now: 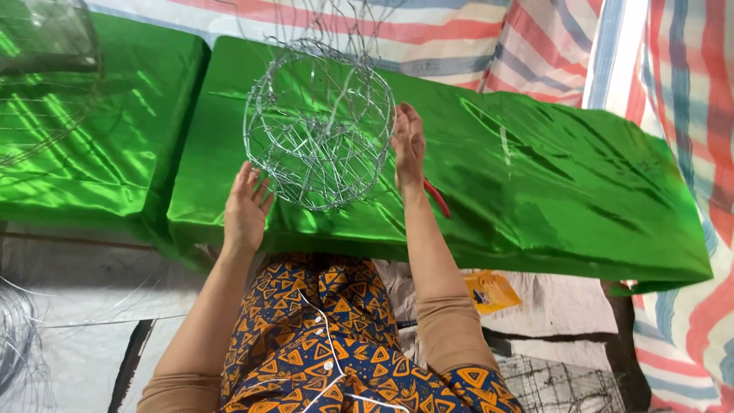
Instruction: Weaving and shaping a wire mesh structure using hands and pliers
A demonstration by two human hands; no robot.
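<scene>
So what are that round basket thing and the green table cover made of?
The basket between the left hand and right hand looks like thin bare silvery metal wire, twisted into open mesh. The green cover seems satin-like fabric: glossy highlights, soft wrinkles.

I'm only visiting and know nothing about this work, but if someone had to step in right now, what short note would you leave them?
Left hand: open, palm against the lower left side of the round wire basket. No closed grip.
Right hand: open, flat against the basket's right side.
The basket is held up between both palms over the green satin-covered bench; loose wire ends stick up from its top.
A red-handled tool lies on the bench behind the right wrist.
Done: the mesh body is formed and round.
Left: the top wires look unfinished.
</scene>
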